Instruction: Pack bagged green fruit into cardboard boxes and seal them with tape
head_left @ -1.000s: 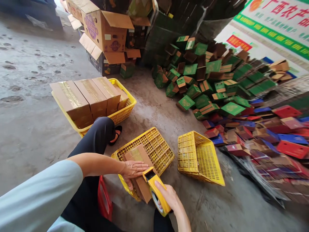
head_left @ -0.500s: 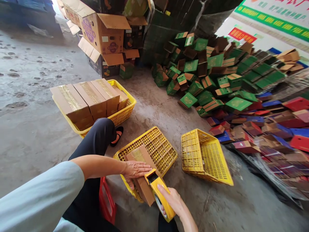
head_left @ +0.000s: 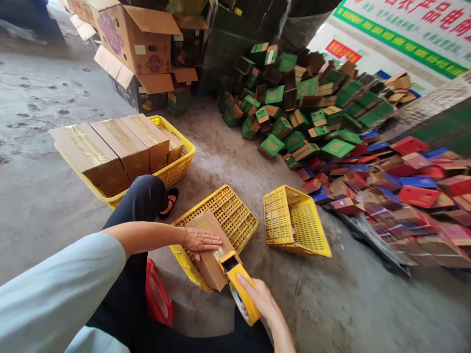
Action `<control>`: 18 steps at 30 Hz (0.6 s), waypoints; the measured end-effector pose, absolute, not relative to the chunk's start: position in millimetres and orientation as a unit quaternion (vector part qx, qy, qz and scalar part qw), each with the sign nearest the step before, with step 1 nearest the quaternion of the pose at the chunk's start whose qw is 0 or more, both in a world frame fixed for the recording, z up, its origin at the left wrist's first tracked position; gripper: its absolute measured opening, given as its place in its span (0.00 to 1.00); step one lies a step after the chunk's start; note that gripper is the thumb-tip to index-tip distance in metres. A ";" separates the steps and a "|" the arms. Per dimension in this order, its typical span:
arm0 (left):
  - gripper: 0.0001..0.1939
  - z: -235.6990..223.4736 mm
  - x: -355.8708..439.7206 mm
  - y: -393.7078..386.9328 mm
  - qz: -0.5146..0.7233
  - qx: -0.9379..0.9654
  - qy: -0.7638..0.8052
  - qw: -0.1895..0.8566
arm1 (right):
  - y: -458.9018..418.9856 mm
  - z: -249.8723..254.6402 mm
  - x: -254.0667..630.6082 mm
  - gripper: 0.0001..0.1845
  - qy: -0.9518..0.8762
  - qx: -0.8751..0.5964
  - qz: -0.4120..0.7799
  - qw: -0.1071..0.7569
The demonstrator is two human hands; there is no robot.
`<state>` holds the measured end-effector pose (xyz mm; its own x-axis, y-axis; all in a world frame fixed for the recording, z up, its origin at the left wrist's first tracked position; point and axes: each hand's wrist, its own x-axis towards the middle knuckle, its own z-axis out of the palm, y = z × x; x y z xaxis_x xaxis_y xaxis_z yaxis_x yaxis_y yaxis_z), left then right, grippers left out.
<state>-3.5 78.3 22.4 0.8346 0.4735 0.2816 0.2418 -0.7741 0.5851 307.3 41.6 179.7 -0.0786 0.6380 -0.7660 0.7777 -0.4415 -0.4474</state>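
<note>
My left hand [head_left: 198,240] lies flat, fingers stretched out, on top of a brown cardboard box [head_left: 209,262]. That box rests on an upturned yellow plastic crate [head_left: 230,215] in front of me. My right hand [head_left: 257,296] grips a yellow tape dispenser [head_left: 239,284], whose head touches the near right end of the box. A strip of clear tape shines along the box top.
A yellow basket [head_left: 180,166] at the left holds several taped brown boxes [head_left: 106,149]. A second yellow crate [head_left: 294,225] lies tipped at the right. Piles of green [head_left: 294,113] and red and blue flat cartons [head_left: 397,186] fill the right. Large open cardboard boxes [head_left: 140,44] stand behind. A red stool [head_left: 158,299] is under me.
The camera view has shifted a little, so everything sits lower and further left. My hands stay on the box and the dispenser at its near end.
</note>
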 end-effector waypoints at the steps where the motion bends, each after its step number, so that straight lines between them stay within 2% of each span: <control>1: 0.36 24.0 -11.1 84.3 0.207 0.916 0.193 0.286 | 41.8 179.5 301.3 0.27 0.527 0.671 -0.519 0.054; 8: 0.32 41.8 -75.8 115.3 0.169 0.911 0.211 0.310 | 53.7 165.5 262.2 0.26 0.512 0.652 -0.558 0.027; 14: 0.48 42.6 -40.7 82.8 0.153 0.929 0.248 0.228 | 55.9 157.7 266.6 0.25 0.515 0.646 -0.563 0.034; 18: 0.55 33.6 -11.4 64.3 0.166 0.927 0.255 0.218 | 54.6 158.4 267.1 0.27 0.521 0.647 -0.555 0.046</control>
